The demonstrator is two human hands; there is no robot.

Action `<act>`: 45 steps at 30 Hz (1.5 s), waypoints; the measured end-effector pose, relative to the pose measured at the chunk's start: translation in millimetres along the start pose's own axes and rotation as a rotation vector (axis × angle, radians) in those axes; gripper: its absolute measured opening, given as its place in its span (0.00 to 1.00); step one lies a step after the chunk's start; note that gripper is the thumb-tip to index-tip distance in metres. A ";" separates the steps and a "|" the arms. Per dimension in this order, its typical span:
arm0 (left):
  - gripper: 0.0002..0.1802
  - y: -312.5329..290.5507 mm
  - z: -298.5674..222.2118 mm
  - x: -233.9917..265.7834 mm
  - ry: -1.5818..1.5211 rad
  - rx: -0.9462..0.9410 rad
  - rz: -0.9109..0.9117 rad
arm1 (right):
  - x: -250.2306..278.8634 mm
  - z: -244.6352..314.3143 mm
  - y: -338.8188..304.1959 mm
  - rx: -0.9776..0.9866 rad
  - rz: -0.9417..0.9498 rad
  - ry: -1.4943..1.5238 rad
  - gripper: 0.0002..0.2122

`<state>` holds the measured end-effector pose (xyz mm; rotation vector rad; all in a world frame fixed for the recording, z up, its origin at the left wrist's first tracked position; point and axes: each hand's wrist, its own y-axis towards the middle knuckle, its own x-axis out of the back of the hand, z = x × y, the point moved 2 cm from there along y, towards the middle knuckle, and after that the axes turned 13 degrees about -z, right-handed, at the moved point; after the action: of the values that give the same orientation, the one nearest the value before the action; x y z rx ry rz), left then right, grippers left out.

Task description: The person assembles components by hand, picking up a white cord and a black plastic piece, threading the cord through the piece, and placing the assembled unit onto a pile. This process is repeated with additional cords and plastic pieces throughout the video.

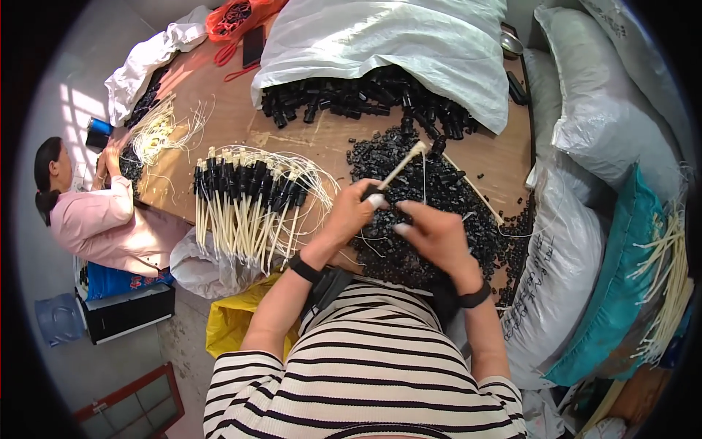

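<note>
Two hands busy over the wooden counter (329,139): the left hand (355,212) is pinched shut on a small black cap with a cream tube (401,167) sticking up and away from it. The right hand (431,230) is curled loosely just beside it, over the pile of small black parts (453,197); can't tell if it's gripping anything. Finished pieces (245,201) are lined up to the left.

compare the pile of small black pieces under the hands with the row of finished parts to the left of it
The pile of small black pieces lies loose and jumbled; the row of finished parts lies lined up side by side. The pile is all black; each finished part has a black head and a cream tube. Both lie on the wooden table.
</note>
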<state>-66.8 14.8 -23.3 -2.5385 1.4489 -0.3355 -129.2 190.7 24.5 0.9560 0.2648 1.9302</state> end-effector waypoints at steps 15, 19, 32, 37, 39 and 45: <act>0.23 -9.2 -6.6 12.0 0.649 -0.498 0.057 | -28.3 -10.7 -8.0 -0.110 -0.085 -0.165 0.03; 0.21 -9.5 -3.5 9.3 0.627 -0.511 0.107 | -31.6 -13.5 -9.7 -0.126 -0.073 -0.156 0.03; 0.29 -12.2 -19.7 7.3 0.613 -0.316 0.243 | -27.3 -11.3 -12.5 -0.136 0.163 -0.075 0.07; 0.16 -16.3 -24.3 7.0 0.369 -0.891 -0.065 | -27.1 -5.8 -8.8 -0.089 0.104 -0.158 0.05; 0.14 -18.5 -17.0 8.3 0.343 -0.859 -0.064 | -27.4 -3.3 -9.1 -0.092 0.107 -0.133 0.05; 0.08 -23.1 -8.5 13.8 0.144 -0.895 -0.028 | -32.7 -7.0 -18.7 -0.163 0.065 0.216 0.11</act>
<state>-43.5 13.9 -7.3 -3.2488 1.9367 0.1946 -113.5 175.4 -7.0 0.6578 0.1989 2.0819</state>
